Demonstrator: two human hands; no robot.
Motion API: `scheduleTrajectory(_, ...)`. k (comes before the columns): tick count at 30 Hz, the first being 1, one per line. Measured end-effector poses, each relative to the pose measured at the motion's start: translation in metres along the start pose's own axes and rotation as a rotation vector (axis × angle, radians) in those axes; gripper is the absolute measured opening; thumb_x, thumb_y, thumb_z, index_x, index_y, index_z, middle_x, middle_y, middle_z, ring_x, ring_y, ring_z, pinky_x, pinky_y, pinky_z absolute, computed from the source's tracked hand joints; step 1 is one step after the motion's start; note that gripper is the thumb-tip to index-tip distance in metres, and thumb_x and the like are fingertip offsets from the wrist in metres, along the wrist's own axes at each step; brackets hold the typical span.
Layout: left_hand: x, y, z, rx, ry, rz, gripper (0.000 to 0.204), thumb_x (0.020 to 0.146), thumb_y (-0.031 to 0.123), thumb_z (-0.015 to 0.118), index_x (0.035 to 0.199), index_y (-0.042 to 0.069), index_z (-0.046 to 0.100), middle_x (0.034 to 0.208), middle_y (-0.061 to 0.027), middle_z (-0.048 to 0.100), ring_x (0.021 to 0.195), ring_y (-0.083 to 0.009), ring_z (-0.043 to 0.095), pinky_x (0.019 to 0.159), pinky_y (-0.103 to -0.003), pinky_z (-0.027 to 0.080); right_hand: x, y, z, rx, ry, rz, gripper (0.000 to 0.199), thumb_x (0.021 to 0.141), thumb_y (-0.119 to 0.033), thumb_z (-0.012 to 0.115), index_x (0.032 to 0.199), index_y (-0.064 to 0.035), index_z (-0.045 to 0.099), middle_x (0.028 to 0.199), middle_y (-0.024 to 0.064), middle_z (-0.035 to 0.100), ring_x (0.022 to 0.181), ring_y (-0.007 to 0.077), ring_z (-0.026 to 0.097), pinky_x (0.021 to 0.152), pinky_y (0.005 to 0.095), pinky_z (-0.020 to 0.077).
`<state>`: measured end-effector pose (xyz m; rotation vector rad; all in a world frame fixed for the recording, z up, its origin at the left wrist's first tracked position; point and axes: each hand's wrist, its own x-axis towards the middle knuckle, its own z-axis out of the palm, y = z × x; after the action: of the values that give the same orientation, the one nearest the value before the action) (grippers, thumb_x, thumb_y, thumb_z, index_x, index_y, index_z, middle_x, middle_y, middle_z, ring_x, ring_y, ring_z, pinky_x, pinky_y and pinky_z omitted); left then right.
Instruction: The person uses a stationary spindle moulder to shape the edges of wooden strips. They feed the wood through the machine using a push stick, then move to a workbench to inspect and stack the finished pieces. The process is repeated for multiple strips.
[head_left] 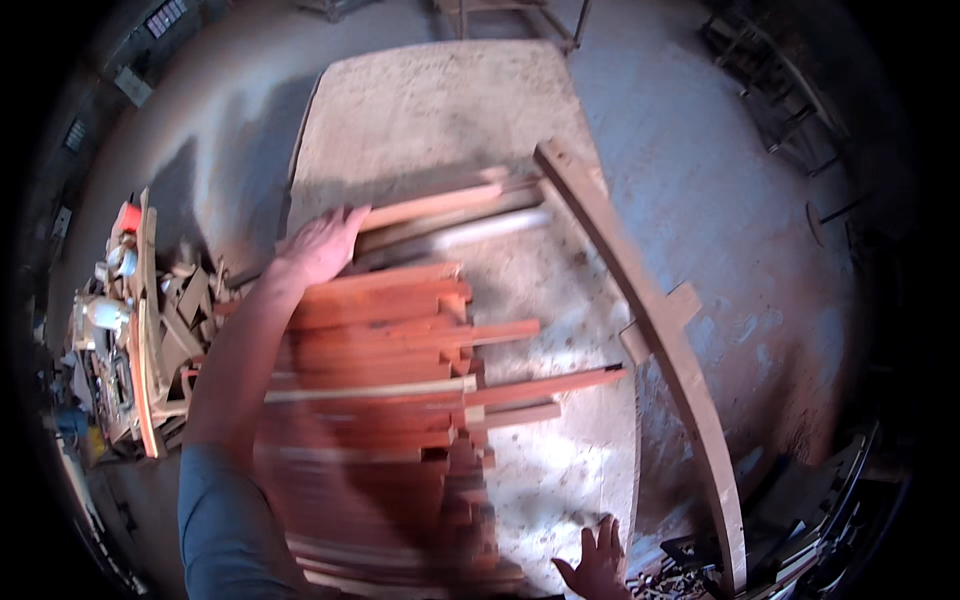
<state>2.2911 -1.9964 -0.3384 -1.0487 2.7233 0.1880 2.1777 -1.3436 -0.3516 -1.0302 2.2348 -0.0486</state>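
My left hand [327, 243] reaches across to the far side of a stack of reddish wooden strips [370, 300]. Its fingers curl over a lighter wooden strip [430, 206], and blur hides how firmly they close on it. Several more loose strips lie beside that one, smeared by motion. Within the reddish stack the strips lie side by side with uneven right ends, a few sticking out farther. Down at the table's near right, my right hand [597, 568] has its fingers spread and holds nothing.
The pale, stained worktable [440, 100] stretches away from me. A long wooden beam [650, 310] with a crosspiece slants along its right edge. Wood scraps and containers [130, 320] are piled at the left. Dark clutter [690, 570] sits at the lower right.
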Motion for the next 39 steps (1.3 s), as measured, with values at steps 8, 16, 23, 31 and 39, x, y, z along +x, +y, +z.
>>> scheduleTrajectory(8, 0.008, -0.009, 0.013, 0.053, -0.017, -0.003, 0.055, 0.100, 0.015, 0.042, 0.154, 0.013, 0.030, 0.150, -0.0207, 0.040, 0.141, -0.0372, 0.039, 0.117, -0.044, 0.034, 0.008, -0.002, -0.024, -0.071, 0.004, -0.131, 0.080, 0.075, -0.047, 0.081, 0.125, 0.0084, 0.051, 0.140, 0.0471, 0.036, 0.133, 0.0633, 0.036, 0.105, 0.0615, 0.0413)
scheduleTrajectory(16, 0.012, -0.013, 0.019, -0.017, -0.099, -0.056, 0.056, 0.104, 0.017, 0.034, 0.158, 0.020, 0.022, 0.156, -0.0223, 0.033, 0.147, -0.0362, 0.029, 0.123, -0.044, 0.026, 0.009, -0.002, -0.022, -0.074, 0.019, -0.142, 0.079, 0.078, -0.048, 0.079, 0.126, 0.0088, 0.052, 0.141, 0.0463, 0.035, 0.132, 0.0628, 0.038, 0.104, 0.0618, 0.0422)
scheduleTrajectory(23, 0.011, -0.006, 0.015, 0.086, 0.105, -0.039, 0.090, 0.072, 0.014, 0.081, 0.150, 0.016, 0.036, 0.138, -0.0209, 0.051, 0.132, -0.0410, 0.045, 0.111, -0.046, 0.040, 0.012, -0.009, -0.029, -0.108, -0.026, -0.116, 0.079, 0.081, -0.049, 0.076, 0.129, 0.0078, 0.050, 0.142, 0.0447, 0.036, 0.135, 0.0610, 0.036, 0.106, 0.0600, 0.0417)
scheduleTrajectory(31, -0.044, -0.056, -0.055, 0.349, 0.416, 0.094, 0.089, 0.070, 0.018, 0.081, 0.149, 0.016, 0.040, 0.120, -0.0180, 0.060, 0.111, -0.0400, 0.057, 0.097, -0.048, 0.048, 0.008, -0.003, -0.023, -0.091, 0.022, -0.141, 0.078, 0.080, -0.048, 0.077, 0.129, 0.0066, 0.049, 0.143, 0.0440, 0.036, 0.136, 0.0599, 0.035, 0.105, 0.0596, 0.0426)
scheduleTrajectory(39, -0.190, -0.043, -0.101, 0.220, 0.513, -0.314, 0.088, 0.068, 0.029, 0.078, 0.148, 0.015, 0.044, 0.123, -0.0230, 0.062, 0.112, -0.0406, 0.062, 0.093, -0.050, 0.051, 0.003, 0.003, -0.019, -0.081, 0.088, -0.168, 0.076, 0.079, -0.046, 0.079, 0.129, 0.0040, 0.050, 0.144, 0.0420, 0.037, 0.136, 0.0581, 0.037, 0.104, 0.0593, 0.0429)
